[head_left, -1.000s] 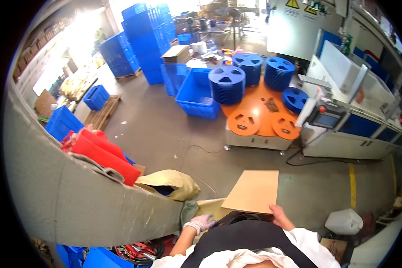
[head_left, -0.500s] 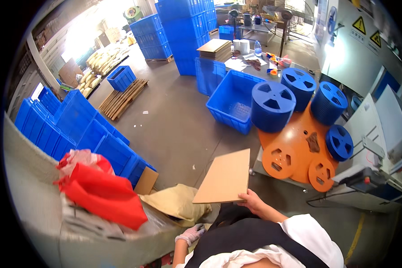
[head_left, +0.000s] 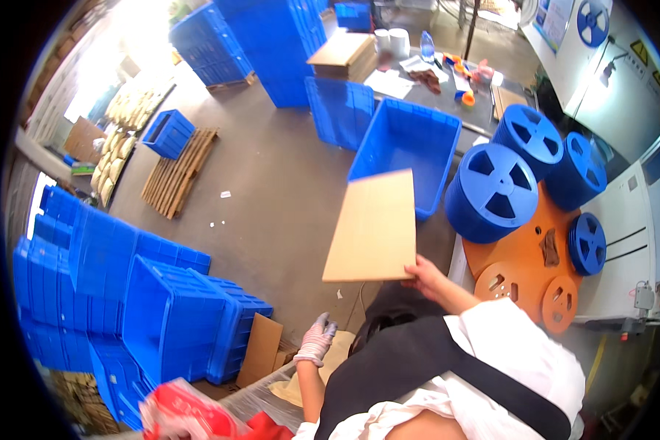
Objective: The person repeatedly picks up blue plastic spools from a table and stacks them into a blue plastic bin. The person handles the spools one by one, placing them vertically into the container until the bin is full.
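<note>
My bare right hand (head_left: 427,278) grips the lower right corner of a flat tan cardboard sheet (head_left: 372,229). The sheet is tilted in front of me, its far edge overlapping the near side of an open blue plastic crate (head_left: 435,123). My left hand (head_left: 317,341) wears a pale striped glove with grey fingertips. It is raised beside my body with fingers stretched and nothing in it, above a beige sack (head_left: 289,390). Right of the sheet, several stacks of blue plastic reels (head_left: 491,192) stand on an orange turntable (head_left: 484,248).
Several blue crates (head_left: 172,319) are piled at the left, with a brown cardboard piece (head_left: 259,350) beside them. Red plastic (head_left: 187,412) lies at the near left. A wooden pallet (head_left: 177,176) rests on the floor. Behind the crate, a table (head_left: 451,84) carries a cardboard stack (head_left: 343,55).
My view has turned and moved forward. The cardboard sheet has come up and forward in my right hand, nearer the crate. My left hand has risen from beside the sack, fingers stretched.
</note>
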A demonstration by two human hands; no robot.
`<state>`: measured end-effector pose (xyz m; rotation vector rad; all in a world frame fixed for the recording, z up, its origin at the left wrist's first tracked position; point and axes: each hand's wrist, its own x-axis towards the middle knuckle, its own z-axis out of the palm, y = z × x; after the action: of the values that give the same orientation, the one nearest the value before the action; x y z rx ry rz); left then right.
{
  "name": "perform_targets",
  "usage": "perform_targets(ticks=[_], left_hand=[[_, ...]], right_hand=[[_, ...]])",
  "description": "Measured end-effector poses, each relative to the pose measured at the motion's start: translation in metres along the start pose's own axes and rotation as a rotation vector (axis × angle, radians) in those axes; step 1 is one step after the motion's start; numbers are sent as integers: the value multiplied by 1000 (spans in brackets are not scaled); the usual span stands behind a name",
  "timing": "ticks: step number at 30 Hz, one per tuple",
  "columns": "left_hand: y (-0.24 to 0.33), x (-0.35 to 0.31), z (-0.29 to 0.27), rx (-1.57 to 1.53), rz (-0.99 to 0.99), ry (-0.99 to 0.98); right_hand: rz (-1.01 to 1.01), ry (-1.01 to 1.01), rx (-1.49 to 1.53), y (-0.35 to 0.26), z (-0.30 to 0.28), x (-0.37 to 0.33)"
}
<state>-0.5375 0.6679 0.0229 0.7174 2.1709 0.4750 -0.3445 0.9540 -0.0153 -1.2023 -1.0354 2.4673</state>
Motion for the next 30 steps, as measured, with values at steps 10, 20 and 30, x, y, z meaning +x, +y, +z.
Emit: perform_targets(ticks=[10,20,30], left_hand=[[-110,189,-27,-257,-394,154],[-89,300,-143,1,-474,-98],[-65,531,-324,346,173,-192]], right_hand=[[-195,-124,-14,-266,90,349],[-385,-135,186,-516,153,633],[-78,-42,246,-368,57,609]])
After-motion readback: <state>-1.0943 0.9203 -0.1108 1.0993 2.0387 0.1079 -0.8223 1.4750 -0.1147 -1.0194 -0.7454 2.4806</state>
